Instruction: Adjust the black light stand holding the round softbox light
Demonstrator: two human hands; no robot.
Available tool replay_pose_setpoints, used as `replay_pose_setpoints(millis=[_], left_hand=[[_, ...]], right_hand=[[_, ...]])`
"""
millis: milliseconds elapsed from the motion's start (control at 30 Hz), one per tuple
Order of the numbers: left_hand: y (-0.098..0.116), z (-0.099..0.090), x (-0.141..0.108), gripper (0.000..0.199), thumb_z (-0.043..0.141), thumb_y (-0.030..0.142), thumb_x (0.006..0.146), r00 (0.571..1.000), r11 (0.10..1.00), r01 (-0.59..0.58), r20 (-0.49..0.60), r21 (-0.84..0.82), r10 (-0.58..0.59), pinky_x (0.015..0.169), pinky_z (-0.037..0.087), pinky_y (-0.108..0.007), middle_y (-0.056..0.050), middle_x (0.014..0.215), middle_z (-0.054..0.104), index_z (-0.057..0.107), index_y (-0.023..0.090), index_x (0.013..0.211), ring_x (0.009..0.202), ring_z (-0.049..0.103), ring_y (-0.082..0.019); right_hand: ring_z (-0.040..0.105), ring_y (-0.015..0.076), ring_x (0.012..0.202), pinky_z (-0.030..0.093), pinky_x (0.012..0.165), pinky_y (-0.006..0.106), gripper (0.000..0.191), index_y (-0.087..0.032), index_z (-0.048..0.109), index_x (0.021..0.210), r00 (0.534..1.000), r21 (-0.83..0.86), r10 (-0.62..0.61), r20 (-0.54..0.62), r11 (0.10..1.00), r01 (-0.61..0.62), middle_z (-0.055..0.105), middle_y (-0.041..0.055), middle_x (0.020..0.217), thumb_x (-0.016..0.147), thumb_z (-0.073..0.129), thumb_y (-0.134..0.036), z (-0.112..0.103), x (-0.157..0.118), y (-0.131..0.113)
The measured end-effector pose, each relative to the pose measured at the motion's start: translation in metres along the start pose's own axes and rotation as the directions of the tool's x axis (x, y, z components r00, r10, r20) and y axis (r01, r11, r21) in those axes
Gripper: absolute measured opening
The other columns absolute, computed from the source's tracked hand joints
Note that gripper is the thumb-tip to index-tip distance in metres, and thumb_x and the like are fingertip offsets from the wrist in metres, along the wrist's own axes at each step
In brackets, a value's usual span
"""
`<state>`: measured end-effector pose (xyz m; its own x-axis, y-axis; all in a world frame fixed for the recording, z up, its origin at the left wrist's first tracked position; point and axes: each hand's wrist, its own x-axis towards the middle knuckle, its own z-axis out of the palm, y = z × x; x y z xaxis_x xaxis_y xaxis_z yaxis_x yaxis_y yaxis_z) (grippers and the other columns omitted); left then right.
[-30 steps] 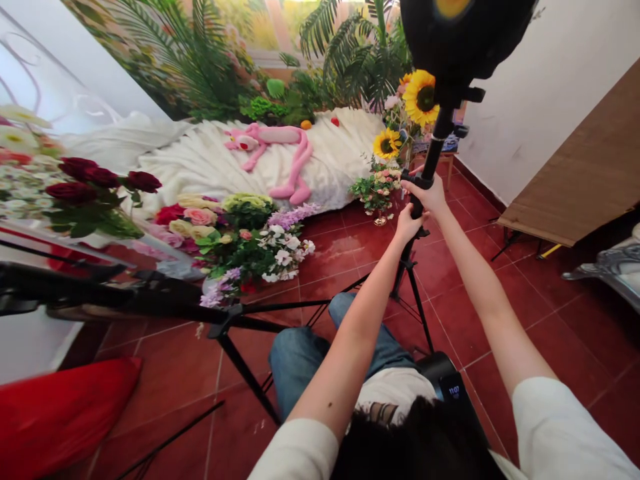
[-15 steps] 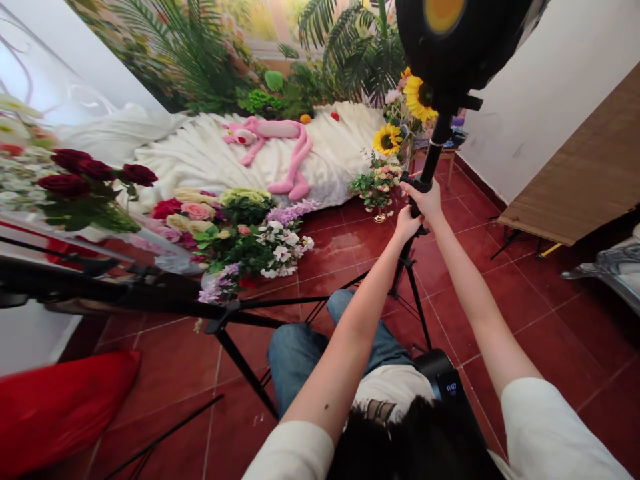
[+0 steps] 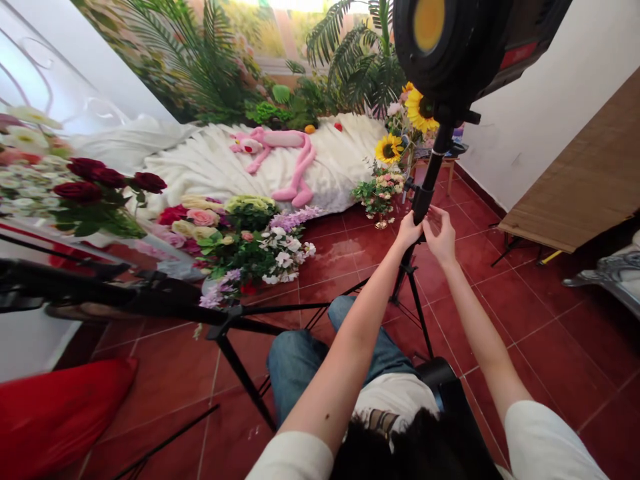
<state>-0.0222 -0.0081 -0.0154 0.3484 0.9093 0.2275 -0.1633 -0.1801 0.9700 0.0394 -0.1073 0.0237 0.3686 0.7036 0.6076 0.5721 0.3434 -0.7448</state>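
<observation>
A red tiled floor [image 3: 320, 250] spread beneath everything, and a leafy garden backdrop [image 3: 225, 73] covered the far wall. Before it lay a broad, rumpled white cloth [image 3: 195, 163]. A brown panel [image 3: 565, 180] leaned over the floor at the right.

The black light stand [image 3: 431, 175] stood in front of the person, left of that panel, its legs splayed on the tiles and its pole tilted. A second black stand [image 3: 165, 303] slanted in from the left, above a red cloth [image 3: 55, 413]. The big lamp [image 3: 465, 67] sat atop the first pole, its yellow disc facing left.

A heap of mixed flowers [image 3: 245, 243] stood at the cloth's near edge, and a pink plush toy [image 3: 287, 140] lay stretched on the cloth. Sunflowers [image 3: 389, 148] rose just behind the pole.

The left hand [image 3: 410, 229] was wrapped around the pole's lower part. The right hand [image 3: 441, 235] was curved beside it, thumb and fingers apart; whether it touched the pole could not be told.

Smallest were an orange ball-like thing [image 3: 310, 129] and a red one [image 3: 338, 126] on the cloth's far edge.
</observation>
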Motion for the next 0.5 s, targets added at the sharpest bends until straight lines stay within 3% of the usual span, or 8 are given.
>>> replay_pose_setpoints(millis=[133, 233, 333, 500], left_hand=[[0.004, 0.001, -0.003, 0.035, 0.081, 0.042, 0.064, 1.000, 0.999, 0.008, 0.017, 0.043, -0.009, 0.068, 0.046, -0.024, 0.001, 0.070, 0.062, 0.061, 0.016, 0.078, 0.067, 0.058, -0.012], [0.007, 0.001, -0.007, 0.037, 0.079, 0.047, 0.066, 1.000, 0.999, -0.001, 0.013, 0.045, 0.000, 0.064, 0.043, -0.022, 0.002, 0.067, 0.058, 0.060, 0.017, 0.077, 0.063, 0.054, -0.010], [0.009, 0.001, -0.010, 0.034, 0.075, 0.046, 0.071, 1.000, 0.999, -0.016, 0.023, 0.032, 0.016, 0.062, 0.042, -0.022, 0.003, 0.066, 0.057, 0.059, 0.017, 0.078, 0.061, 0.052, -0.009], [0.010, 0.000, -0.010, 0.028, 0.075, 0.041, 0.074, 0.999, 0.999, -0.037, 0.023, 0.018, 0.036, 0.064, 0.042, -0.022, 0.001, 0.068, 0.058, 0.059, 0.018, 0.075, 0.065, 0.054, -0.010]], right_hand=[[0.064, 0.0269, 0.089, 0.055, 0.085, 0.053, 0.013, -0.027, 0.059, 0.096, 0.999, -0.141, -0.047, 0.005, 0.989, 0.048, 0.063, 0.0088, 0.094, 0.086, 0.054, -0.034, -0.019, -0.019, 0.000], [0.060, 0.0270, 0.080, 0.055, 0.077, 0.052, 0.016, -0.029, 0.055, 0.093, 0.990, -0.271, -0.072, 0.120, 0.957, 0.103, 0.059, 0.0063, 0.088, 0.078, 0.060, -0.031, -0.028, -0.025, 0.003], [0.058, 0.0250, 0.076, 0.053, 0.071, 0.044, 0.020, -0.027, 0.052, 0.090, 0.972, -0.399, -0.036, 0.233, 0.908, 0.129, 0.057, 0.0042, 0.082, 0.075, 0.064, -0.033, -0.031, -0.027, 0.006], [0.054, 0.0192, 0.069, 0.042, 0.062, 0.030, 0.015, -0.022, 0.047, 0.077, 0.944, -0.539, 0.107, 0.311, 0.838, 0.082, 0.055, 0.0031, 0.073, 0.084, 0.055, -0.033, -0.028, -0.022, 0.005]])
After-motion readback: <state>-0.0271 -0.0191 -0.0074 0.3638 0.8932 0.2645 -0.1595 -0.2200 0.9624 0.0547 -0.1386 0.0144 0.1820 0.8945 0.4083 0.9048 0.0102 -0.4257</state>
